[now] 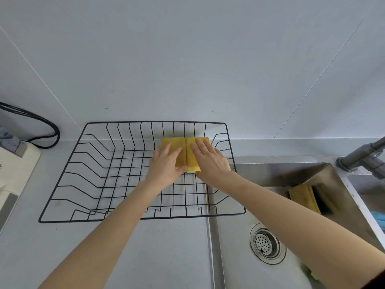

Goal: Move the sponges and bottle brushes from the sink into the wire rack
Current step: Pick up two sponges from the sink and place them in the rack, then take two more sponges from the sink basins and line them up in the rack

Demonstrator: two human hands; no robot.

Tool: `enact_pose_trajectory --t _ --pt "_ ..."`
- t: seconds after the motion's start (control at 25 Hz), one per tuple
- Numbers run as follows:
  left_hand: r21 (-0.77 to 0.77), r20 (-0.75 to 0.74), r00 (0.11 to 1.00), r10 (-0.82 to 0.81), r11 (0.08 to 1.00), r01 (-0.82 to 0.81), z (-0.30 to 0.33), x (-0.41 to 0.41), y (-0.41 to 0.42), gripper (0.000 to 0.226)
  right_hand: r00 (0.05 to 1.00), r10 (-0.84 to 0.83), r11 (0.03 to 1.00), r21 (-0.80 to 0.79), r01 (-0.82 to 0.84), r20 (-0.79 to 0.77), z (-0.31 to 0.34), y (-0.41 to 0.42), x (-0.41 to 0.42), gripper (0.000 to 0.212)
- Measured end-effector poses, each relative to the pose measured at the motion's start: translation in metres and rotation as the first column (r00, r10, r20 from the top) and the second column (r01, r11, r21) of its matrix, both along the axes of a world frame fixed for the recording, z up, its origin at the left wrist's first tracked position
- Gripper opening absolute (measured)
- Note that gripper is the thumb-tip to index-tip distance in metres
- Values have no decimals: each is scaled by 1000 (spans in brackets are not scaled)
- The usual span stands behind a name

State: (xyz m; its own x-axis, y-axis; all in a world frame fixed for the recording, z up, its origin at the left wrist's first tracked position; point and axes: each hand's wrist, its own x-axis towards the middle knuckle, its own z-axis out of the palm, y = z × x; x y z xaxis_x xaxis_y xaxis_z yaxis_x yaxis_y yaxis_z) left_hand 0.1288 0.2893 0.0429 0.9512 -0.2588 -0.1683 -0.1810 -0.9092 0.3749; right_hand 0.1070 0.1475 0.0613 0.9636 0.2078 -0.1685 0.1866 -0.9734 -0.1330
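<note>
Left hand (166,163) and right hand (210,159) lying flat, fingers spread, pressing two yellow sponges (183,149) side by side at wire rack's (62,197) far right corner, another sponge (302,195) leaning in sink (235,236)

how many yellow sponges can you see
3: two side by side in the wire rack, left sponge under the left hand, right sponge under the right hand; one sink sponge leaning inside. More may be hidden.
</note>
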Motion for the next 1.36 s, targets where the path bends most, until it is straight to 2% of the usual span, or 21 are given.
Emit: enact_pose_trajectory --t 0.2,0.68,0.88,1.36 --pt "40 54 997 -48 998 46 23 -15 -8 67 996 -75 996 59 72 46 23 -12 -26 78" --pt "172 172 965 -197 971 167 101 -82 -54 58 968 -232 971 77 225 96 72 -95 -106 73" --pt "196 179 952 -248 957 212 117 -113 -94 58 960 -245 969 72 237 136 81 -135 -142 70" --pt "139 93 940 -328 939 314 114 -168 -234 63 939 -326 944 91 317 108 80 -269 -214 65"
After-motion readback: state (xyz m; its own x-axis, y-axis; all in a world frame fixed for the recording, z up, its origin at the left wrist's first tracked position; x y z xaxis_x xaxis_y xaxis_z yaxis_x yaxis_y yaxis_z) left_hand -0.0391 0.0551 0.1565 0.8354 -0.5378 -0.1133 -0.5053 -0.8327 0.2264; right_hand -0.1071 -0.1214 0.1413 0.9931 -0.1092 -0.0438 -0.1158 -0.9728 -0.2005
